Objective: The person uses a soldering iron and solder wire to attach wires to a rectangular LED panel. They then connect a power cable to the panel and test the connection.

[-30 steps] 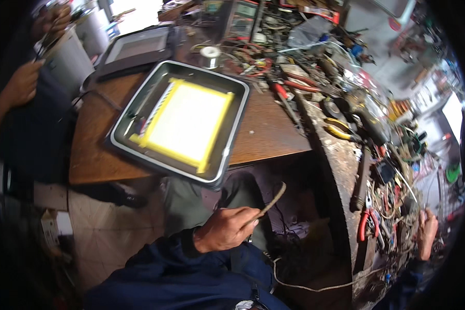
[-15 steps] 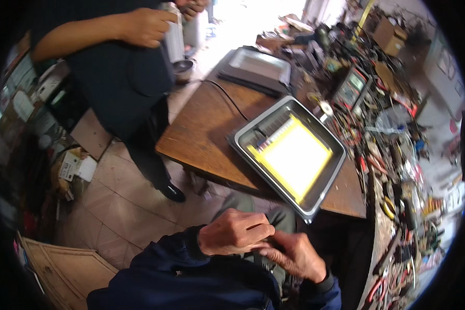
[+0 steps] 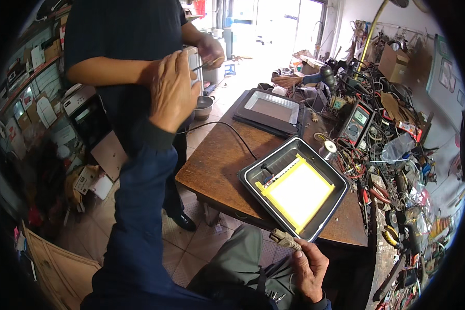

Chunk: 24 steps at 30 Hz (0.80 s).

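My left hand [image 3: 171, 95] is raised at upper left, back towards me, fingers stretched up and slightly bent; nothing shows in it. It overlaps the near forearm of a person in dark clothing. A thin dark piece [image 3: 200, 65] lies between it and that person's blurred far hand [image 3: 212, 53]; whose grip it is in I cannot make out. Low, above my lap, my right hand [image 3: 311, 271] is closed on a beige plug-like piece [image 3: 283, 239] with a blocky end. Just beyond it sits a floodlight housing [image 3: 250, 181] with a glowing yellow-edged panel [image 3: 300, 194].
The wooden table [image 3: 206, 173] also bears a dark framed cover [image 3: 243, 114]. A black cable [image 3: 237, 135] runs from the housing towards the person. Rightward stand a multimeter [image 3: 356, 123], a solder spool [image 3: 327, 150] and piled tools and wires. Another hand [image 3: 287, 81] reaches in at the far side.
My hands, together above my lap before, are now apart. The left has risen towards the other person; the right shows the beige piece. The view has tilted up, and a far hand has appeared.
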Available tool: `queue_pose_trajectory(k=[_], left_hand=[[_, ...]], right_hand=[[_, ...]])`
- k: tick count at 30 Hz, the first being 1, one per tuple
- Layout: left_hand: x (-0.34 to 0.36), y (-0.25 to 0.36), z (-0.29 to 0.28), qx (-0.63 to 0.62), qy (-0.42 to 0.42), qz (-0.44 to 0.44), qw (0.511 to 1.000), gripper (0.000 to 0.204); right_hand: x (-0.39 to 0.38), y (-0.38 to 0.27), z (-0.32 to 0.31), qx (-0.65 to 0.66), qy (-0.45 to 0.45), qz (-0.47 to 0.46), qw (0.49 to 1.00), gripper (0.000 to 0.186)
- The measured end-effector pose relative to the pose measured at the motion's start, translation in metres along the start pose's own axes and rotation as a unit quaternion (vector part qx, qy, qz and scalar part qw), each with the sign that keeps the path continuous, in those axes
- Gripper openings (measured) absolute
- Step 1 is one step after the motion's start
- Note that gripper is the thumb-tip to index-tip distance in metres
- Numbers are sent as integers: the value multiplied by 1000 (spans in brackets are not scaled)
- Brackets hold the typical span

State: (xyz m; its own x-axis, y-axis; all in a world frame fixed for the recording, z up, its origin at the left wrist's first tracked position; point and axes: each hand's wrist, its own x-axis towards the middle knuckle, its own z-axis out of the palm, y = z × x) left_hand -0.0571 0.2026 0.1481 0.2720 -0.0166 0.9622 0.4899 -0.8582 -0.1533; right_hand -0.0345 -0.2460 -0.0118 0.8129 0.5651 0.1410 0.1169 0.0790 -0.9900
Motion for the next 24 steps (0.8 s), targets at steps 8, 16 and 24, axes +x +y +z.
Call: queue_pose_trajectory(k=[8, 16, 24], left_hand=[[14, 3, 16, -116, -363, 15, 924, 25], [-65, 124, -111, -474, -345, 23, 810, 20], [-167, 229, -166, -588, -495, -174, 616, 19]], right_hand=[[-17, 8, -27, -53, 13, -47, 997, 30], [-14, 7, -7, 34, 107, -92, 989, 34], [-29, 32, 1, 253, 51, 8, 966, 30]])
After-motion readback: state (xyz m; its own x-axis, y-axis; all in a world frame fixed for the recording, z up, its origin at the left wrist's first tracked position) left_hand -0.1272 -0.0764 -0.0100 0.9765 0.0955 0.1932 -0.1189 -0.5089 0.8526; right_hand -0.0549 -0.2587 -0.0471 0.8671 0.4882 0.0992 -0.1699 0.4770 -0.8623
